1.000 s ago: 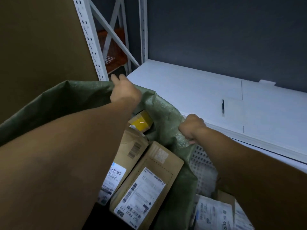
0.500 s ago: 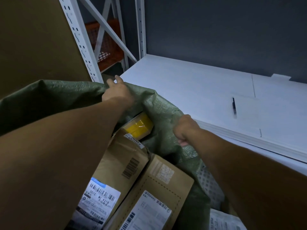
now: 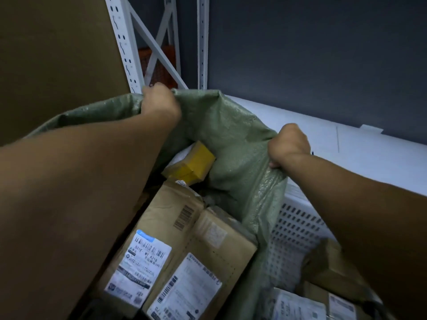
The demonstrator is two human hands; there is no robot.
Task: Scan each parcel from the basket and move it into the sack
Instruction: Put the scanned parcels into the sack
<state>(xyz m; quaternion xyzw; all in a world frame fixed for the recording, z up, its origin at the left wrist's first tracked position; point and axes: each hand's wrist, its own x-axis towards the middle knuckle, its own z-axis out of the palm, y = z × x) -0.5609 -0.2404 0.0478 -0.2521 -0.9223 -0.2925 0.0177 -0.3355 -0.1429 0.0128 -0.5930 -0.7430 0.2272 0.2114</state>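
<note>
I'm pulling the green woven sack (image 3: 231,139) higher and wider than a moment ago, my left hand (image 3: 159,102) clenching its far rim and my right hand (image 3: 290,144) gripping its right edge. Inside, a yellow box (image 3: 196,162) is lying above two brown labelled parcels (image 3: 175,218). The perforated basket (image 3: 295,229) is sitting just right of the sack, beside a white shelf (image 3: 369,162) under a grey wall (image 3: 323,54).

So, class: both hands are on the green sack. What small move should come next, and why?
Probably let the right hand go and reach into the basket for a parcel. It and the left hand grip the sack rim, the mouth is open, and labelled parcels lie in the basket.
</note>
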